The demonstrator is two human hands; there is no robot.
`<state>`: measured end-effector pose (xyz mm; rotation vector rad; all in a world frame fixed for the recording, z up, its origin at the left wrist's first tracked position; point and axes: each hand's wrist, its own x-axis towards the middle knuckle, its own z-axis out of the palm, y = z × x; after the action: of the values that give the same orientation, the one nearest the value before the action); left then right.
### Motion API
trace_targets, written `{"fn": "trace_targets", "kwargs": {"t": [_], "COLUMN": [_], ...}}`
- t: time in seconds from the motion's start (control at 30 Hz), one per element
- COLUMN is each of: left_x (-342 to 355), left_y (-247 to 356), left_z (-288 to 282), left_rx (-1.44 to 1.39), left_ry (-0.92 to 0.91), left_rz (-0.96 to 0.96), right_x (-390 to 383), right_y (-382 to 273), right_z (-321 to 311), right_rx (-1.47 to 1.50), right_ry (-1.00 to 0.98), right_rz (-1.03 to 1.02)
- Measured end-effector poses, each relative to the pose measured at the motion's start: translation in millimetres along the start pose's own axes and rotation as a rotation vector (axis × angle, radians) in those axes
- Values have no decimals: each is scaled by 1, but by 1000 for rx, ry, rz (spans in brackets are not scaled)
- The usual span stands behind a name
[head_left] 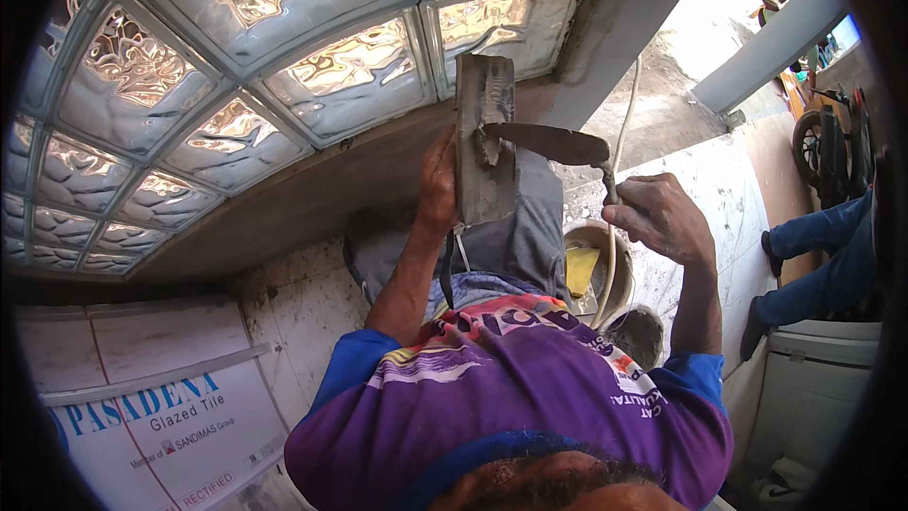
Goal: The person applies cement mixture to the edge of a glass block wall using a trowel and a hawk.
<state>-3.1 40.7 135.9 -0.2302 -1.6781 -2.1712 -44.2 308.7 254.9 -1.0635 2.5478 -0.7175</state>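
Note:
My left hand [437, 180] holds up a grey, mortar-smeared plastering float [485, 189], its long flat face turned upward. Part of that hand is hidden behind the float. A ridge of wet mortar [493, 99] runs along the float's upper half. My right hand [664, 215] is closed round the handle of a pointed trowel [558, 144]. The trowel's blade points left, and its tip touches the mortar on the float.
A glass block wall [340, 80] rises at the left above a grey ledge [284, 199]. Beside my legs stands a bucket [621, 274] with a yellow thing inside, crossed by a pale hose [619, 132]. A tile carton [203, 416] lies lower left; a person in jeans [813, 270] is at right.

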Motion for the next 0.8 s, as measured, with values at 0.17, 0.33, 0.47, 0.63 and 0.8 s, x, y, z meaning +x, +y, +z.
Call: {"fn": "trace_targets", "kwargs": {"t": [0.17,0.33,0.47,0.63,0.8], "left_x": [-1,-6,-14,-26,-34], "left_y": [1,-4,-2,-9,-22], "left_z": [-2,-7,0,-4,-15], "left_rx": [39,143,-100,-215,-26], "left_ry": [-22,-65,-104,-130,-110], "left_rz": [17,9,-19,-79,-73], "right_x": [3,6,16,51,108], "right_y": [3,9,2,-15,-16], "right_z": [0,-5,-4,22,59], "right_rx": [-18,-37,-52,520,627], "right_ry": [1,143,434,739,865], "right_rz": [26,-4,144,97,41]}}
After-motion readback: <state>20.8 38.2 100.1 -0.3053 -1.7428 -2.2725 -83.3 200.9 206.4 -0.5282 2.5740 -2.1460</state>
